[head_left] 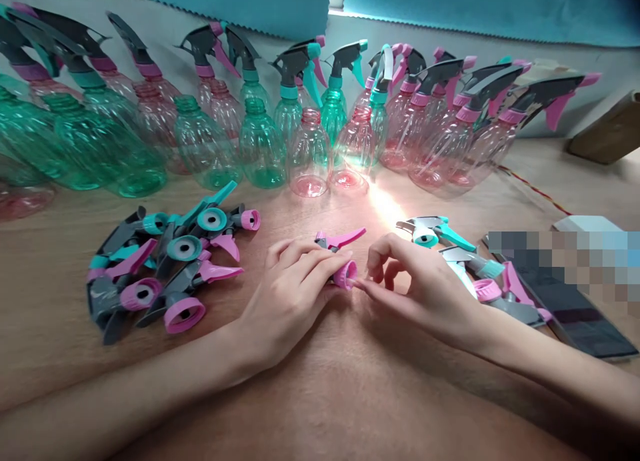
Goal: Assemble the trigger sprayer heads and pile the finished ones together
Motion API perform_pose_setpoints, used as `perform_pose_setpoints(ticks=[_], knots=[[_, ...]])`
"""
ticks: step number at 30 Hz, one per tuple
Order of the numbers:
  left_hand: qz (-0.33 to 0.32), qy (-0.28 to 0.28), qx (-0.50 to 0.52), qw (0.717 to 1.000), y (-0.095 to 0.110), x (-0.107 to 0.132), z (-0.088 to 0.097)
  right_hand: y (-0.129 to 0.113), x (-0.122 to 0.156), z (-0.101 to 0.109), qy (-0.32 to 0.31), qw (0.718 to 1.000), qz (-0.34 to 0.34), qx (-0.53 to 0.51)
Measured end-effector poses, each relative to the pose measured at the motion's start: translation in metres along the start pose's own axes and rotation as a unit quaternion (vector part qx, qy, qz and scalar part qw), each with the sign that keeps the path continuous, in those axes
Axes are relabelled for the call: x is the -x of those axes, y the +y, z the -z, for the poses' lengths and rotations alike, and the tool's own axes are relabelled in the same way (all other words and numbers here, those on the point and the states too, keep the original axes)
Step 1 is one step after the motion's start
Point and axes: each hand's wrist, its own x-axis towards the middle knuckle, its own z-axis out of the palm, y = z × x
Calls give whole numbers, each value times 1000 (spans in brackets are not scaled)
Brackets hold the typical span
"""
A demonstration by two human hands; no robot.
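My left hand (295, 284) is closed over a grey and pink trigger sprayer head (345, 274), resting low over the table. The sprayer's pink trigger sticks out beyond my fingers, and its round pink collar faces right. Most of the grey body is hidden under my palm. From the right, my right hand (415, 284) reaches in with its thumb tip at the collar's opening. Its other fingers curl above, apart from the thumb, and nothing shows between them.
Left of my hands lies a pile of sprayer heads (183, 247); several more (487, 289) lie at right beside a dark phone-like slab (575, 314). Behind stand green bottles (263, 147) and pink bottles (310, 154), some with sprayers fitted. A wire (537, 191) crosses the right side.
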Motion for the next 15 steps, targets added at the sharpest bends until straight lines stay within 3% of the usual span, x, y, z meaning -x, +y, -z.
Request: perform_pose_setpoints(ticks=[8,15], knots=[[19,0,33,999,2,0,4,-14,-17,8,-82,980,-106,-145],[-4,54,66,996,1,3,3,-19,-19,15,-78,958,-151,-230]])
